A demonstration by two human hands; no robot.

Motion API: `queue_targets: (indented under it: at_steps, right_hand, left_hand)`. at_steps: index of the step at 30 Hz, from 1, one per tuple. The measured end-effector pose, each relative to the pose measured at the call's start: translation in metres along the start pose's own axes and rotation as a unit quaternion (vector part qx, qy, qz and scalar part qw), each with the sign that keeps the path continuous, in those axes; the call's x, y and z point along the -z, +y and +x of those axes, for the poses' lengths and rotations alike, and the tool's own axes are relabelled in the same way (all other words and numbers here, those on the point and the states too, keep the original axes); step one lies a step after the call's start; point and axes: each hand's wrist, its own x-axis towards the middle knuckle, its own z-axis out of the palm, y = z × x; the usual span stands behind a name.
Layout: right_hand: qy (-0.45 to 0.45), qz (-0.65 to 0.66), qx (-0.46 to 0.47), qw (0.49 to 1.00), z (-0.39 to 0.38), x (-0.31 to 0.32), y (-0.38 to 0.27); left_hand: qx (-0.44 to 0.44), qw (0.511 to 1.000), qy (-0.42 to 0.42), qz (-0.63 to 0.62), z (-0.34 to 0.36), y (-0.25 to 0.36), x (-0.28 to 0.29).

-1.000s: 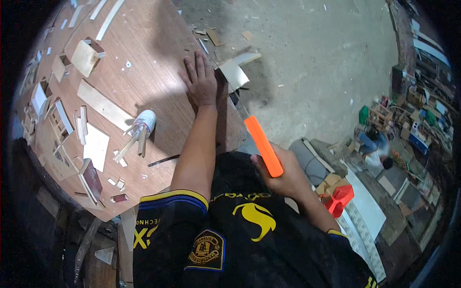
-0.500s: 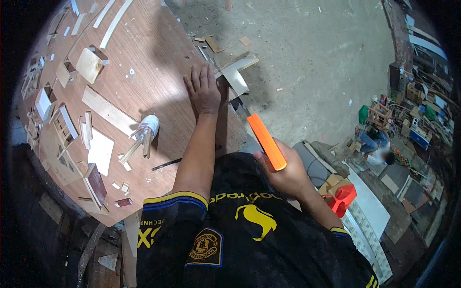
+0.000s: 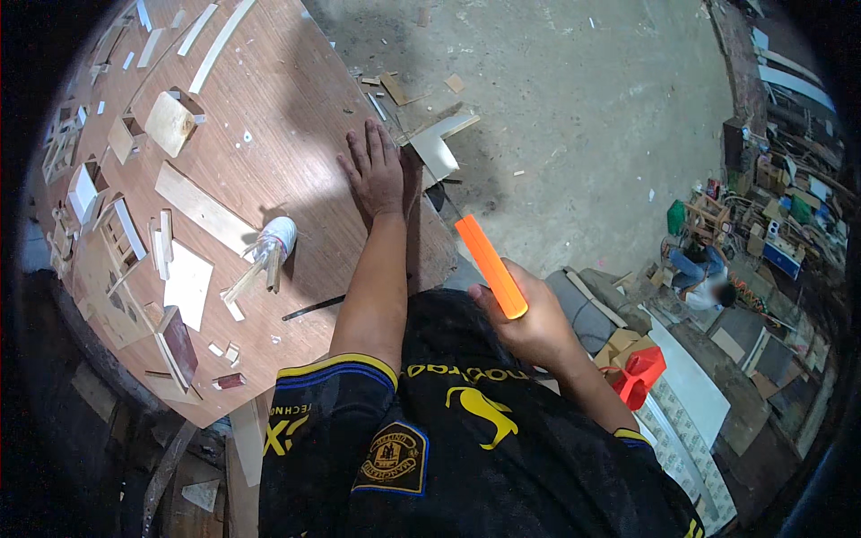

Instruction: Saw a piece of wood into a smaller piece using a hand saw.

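My left hand (image 3: 377, 177) lies flat near the right edge of the wooden tabletop (image 3: 314, 193), fingers spread. Just beyond the edge, a pale, white-faced board piece (image 3: 434, 156) juts out over the floor; how far it runs under my left hand is hidden. My right hand (image 3: 536, 316) is closed round the orange handle of a hand saw (image 3: 491, 267). Its thin dark blade points up and left toward the table edge beside the board piece. The blade shows nearly edge-on, so I cannot tell whether it touches the wood.
On the table stand a white cup of sticks (image 3: 280, 235), a long wood strip (image 3: 202, 206), a white sheet (image 3: 188, 282) and small wooden models (image 3: 169, 124). Offcuts (image 3: 393, 88) lie on the concrete floor. At far right a person (image 3: 704, 273) sits low among clutter, beyond a red object (image 3: 639, 377).
The saw handle and my right hand have shifted slightly left. The jutting board piece has moved a little left and down in view. My left hand stays flat on the table.
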Motion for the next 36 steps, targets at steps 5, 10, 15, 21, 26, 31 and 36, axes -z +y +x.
queue_targets:
  at_steps: [5,10,15,21,26,31,36]
  right_hand:
    - [0.008,-0.007,0.023,1.000,-0.002,0.000,0.007]
    - [0.024,-0.001,0.029,0.999,-0.001,-0.005,0.033]
    - [0.011,-0.030,0.092,0.995,-0.006,-0.036,0.138]
    - [0.046,0.005,0.092,0.995,-0.012,-0.025,0.094]
    - [0.026,-0.002,0.019,0.999,-0.012,-0.005,0.015]
    - [-0.011,-0.022,-0.016,1.000,-0.005,0.002,0.008]
    - [-0.012,0.004,0.013,1.000,-0.002,0.009,0.000]
  left_hand:
    - [0.002,1.000,-0.017,-0.024,0.001,0.001,0.003]
    - [0.020,0.997,-0.016,-0.074,-0.001,-0.001,0.004]
    - [0.011,0.994,-0.092,-0.056,0.007,0.001,0.031]
    - [0.007,0.995,-0.088,-0.046,0.005,-0.002,0.025]
    - [0.015,0.997,-0.016,-0.074,0.001,0.000,0.006]
    - [0.001,0.999,-0.048,0.000,0.003,0.001,0.008]
    - [0.005,0.996,-0.090,-0.019,0.001,-0.001,0.018]
